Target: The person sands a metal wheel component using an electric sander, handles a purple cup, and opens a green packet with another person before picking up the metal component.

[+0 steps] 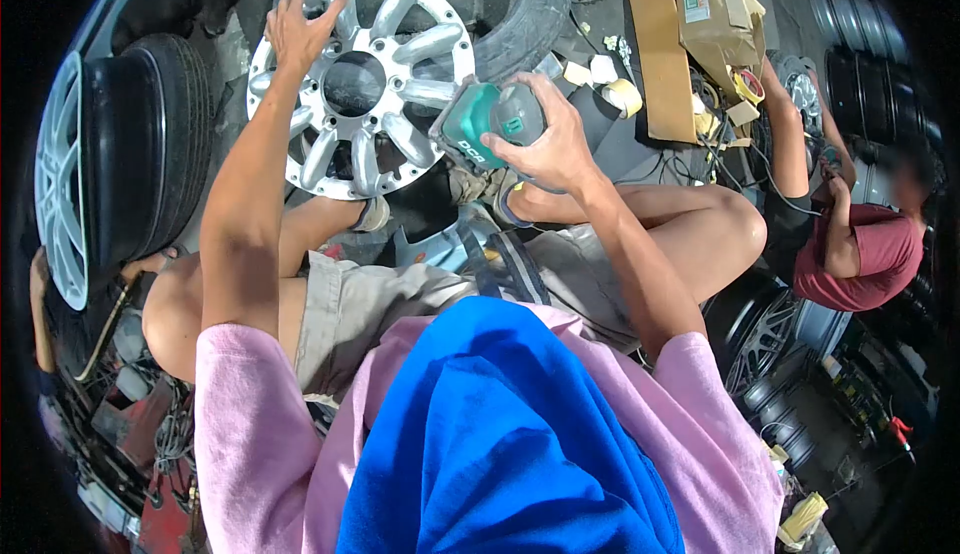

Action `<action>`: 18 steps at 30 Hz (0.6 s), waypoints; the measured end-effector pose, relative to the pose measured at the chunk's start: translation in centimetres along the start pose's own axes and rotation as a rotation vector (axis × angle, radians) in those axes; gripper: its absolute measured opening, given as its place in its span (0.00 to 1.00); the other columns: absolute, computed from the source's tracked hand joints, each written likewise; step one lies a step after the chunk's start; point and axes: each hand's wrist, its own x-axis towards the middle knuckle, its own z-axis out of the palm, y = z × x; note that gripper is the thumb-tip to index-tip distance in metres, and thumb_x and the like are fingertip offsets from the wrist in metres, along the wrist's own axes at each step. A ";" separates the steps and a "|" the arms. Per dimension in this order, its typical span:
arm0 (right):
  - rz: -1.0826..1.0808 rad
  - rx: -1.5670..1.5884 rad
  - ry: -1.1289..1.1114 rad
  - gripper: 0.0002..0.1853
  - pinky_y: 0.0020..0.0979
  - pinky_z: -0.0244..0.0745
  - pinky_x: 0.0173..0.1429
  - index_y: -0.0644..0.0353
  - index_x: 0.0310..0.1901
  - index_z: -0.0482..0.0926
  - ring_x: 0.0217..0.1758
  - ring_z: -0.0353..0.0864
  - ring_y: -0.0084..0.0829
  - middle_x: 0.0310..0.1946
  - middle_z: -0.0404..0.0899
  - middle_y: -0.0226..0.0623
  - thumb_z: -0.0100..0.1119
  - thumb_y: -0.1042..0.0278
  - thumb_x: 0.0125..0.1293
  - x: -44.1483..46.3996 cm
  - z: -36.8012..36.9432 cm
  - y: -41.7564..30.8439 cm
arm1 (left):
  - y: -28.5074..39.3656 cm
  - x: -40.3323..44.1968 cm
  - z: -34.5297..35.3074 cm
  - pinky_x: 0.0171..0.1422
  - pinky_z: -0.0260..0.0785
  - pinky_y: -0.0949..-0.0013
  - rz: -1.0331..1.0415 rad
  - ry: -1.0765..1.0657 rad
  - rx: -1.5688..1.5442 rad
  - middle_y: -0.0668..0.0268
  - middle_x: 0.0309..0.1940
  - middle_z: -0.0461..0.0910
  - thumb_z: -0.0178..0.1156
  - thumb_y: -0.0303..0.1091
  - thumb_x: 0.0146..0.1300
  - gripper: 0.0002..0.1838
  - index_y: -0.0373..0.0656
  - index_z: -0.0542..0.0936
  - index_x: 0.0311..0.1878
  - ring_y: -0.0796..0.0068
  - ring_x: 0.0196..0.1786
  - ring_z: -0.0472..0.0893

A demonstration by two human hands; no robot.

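A bare silver alloy wheel (418, 91) with several spokes lies in front of me, its round centre hole facing up. My left hand (299, 38) grips its upper left edge, thumb and fingers apart over the rim. My right hand (556, 144) is wrapped around a green and grey power sander (478, 124) marked DCA. The sander is at the wheel's right edge, its pad side towards the rim. Whether the pad touches the metal I cannot tell.
A tire (535, 19) lies behind the wheel. At the left stands a tire with a silver wheel (62, 179). Cardboard boxes (655, 59), tape rolls (622, 99) and cables lie to the right. A co-worker in a red shirt (868, 259) sits at the far right.
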 end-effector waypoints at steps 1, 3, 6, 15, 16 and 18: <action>-0.003 -0.008 0.030 0.37 0.43 0.77 0.65 0.59 0.59 0.77 0.60 0.83 0.47 0.55 0.82 0.45 0.82 0.57 0.48 -0.5 0.1 0.0 | -0.1 -0.1 0.1 0.77 0.59 0.46 -0.001 -0.005 0.007 0.52 0.67 0.78 0.68 0.72 0.57 0.43 0.52 0.81 0.68 0.45 0.70 0.71; -0.004 -0.018 0.070 0.36 0.40 0.77 0.64 0.61 0.59 0.76 0.59 0.84 0.45 0.54 0.82 0.45 0.82 0.59 0.49 -1.4 0.2 0.2 | 0.0 0.1 0.0 0.77 0.59 0.46 0.007 -0.010 0.011 0.52 0.66 0.78 0.68 0.72 0.57 0.43 0.51 0.81 0.68 0.45 0.70 0.72; 0.042 -0.006 0.015 0.37 0.41 0.76 0.66 0.61 0.60 0.76 0.60 0.83 0.46 0.54 0.82 0.46 0.82 0.59 0.50 -3.1 0.5 0.4 | 0.3 0.0 -0.2 0.77 0.60 0.46 -0.022 -0.013 0.015 0.52 0.66 0.78 0.68 0.72 0.57 0.43 0.51 0.81 0.68 0.45 0.70 0.72; 0.028 -0.001 0.066 0.34 0.42 0.77 0.62 0.60 0.57 0.77 0.56 0.83 0.47 0.51 0.81 0.44 0.82 0.62 0.48 -1.9 -0.3 -0.3 | -0.3 -0.2 0.5 0.79 0.55 0.47 -0.037 0.000 -0.021 0.54 0.66 0.77 0.66 0.75 0.55 0.46 0.53 0.81 0.69 0.48 0.71 0.69; 0.011 0.012 0.080 0.34 0.42 0.77 0.62 0.60 0.57 0.77 0.55 0.83 0.47 0.50 0.81 0.44 0.82 0.62 0.48 -1.4 -0.1 -0.4 | 0.0 -0.1 0.3 0.78 0.58 0.47 -0.034 0.005 -0.006 0.53 0.66 0.78 0.67 0.74 0.56 0.45 0.52 0.81 0.69 0.47 0.71 0.70; -0.009 -0.004 0.062 0.34 0.42 0.77 0.62 0.60 0.57 0.77 0.56 0.83 0.46 0.50 0.81 0.44 0.82 0.62 0.48 -0.9 0.1 -0.5 | -0.1 -0.1 -0.1 0.77 0.61 0.47 -0.035 0.007 0.020 0.52 0.65 0.78 0.67 0.73 0.57 0.44 0.50 0.81 0.68 0.45 0.71 0.71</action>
